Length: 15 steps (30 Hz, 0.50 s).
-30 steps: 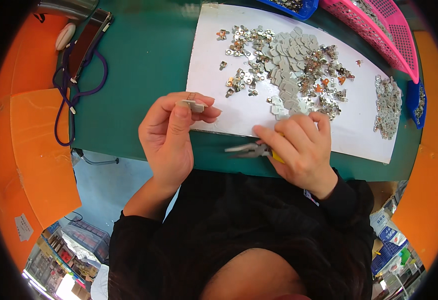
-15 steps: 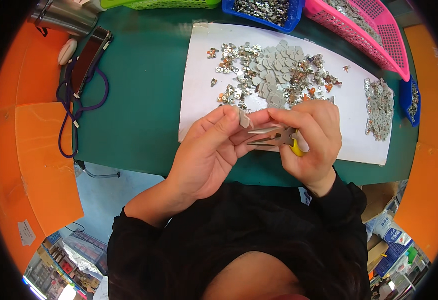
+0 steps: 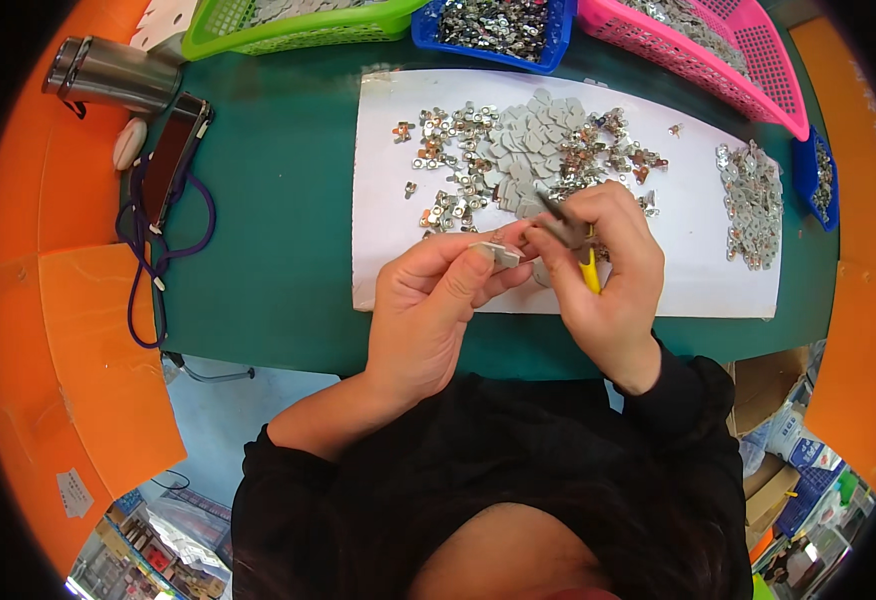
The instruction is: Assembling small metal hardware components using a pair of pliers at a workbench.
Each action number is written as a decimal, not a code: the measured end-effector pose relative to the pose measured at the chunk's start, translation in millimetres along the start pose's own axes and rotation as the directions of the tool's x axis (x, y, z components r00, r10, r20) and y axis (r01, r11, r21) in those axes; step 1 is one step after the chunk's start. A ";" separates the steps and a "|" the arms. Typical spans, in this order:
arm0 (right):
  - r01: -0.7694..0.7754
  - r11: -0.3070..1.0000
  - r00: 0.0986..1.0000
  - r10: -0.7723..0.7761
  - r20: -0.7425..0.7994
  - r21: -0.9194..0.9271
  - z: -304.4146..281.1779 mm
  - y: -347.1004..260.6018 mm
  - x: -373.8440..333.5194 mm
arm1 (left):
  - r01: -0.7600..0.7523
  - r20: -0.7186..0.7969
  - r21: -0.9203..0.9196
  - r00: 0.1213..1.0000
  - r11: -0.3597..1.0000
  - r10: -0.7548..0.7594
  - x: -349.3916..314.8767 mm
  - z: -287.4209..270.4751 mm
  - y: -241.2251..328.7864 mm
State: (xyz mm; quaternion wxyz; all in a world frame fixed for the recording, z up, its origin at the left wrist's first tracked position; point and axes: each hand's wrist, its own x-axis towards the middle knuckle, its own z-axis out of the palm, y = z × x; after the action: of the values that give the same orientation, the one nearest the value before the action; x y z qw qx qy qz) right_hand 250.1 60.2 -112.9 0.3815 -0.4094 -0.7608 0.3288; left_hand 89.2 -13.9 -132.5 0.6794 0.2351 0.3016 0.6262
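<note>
1. Nearest in, the two hands have come together over the front edge of the white sheet (image 3: 398, 200); a second ago they were apart, the left one raised and the right one low on the paper.
2. The left hand (image 3: 428, 310) pinches a small grey flat piece (image 3: 498, 254) between thumb and fingertips, held level just above the sheet.
3. The right hand (image 3: 608, 270) is wrapped around yellow-handled pliers (image 3: 570, 238), the dark tip now angled up and left so that it sits right at the grey piece; half a second ago the tool pointed more sideways. I judge that the tool is being brought to bear on the piece, though the contact itself is too small to make out.
4. Just beyond the knuckles lies the heap of grey pads and small metal fittings (image 3: 528, 150), partly hidden by the right hand.
5. To the right on the same sheet, a separate pile of shiny metal parts (image 3: 753, 200), well apart from the hands.
6. Left of the sheet on the green surface (image 3: 278, 230): a phone with a purple cord (image 3: 173, 165), and a steel flask (image 3: 108, 75) farther off.
7. Farthest back, a row of baskets: green basket (image 3: 288, 25), blue tray (image 3: 493, 25), pink basket (image 3: 718, 50). Nothing crowds the hands.
</note>
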 end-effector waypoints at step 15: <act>-0.537 0.719 0.822 0.326 0.468 0.441 -32.4 -30.9 14.0 | -0.477 0.350 0.707 0.878 0.522 0.327 8.2 0.1 20.0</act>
State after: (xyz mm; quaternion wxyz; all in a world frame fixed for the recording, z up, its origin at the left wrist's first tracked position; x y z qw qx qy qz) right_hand 261.0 64.7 -67.5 0.2495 -0.3824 -0.5685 0.6844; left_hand 75.4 -3.7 -119.5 0.3700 0.6208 0.4178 0.5506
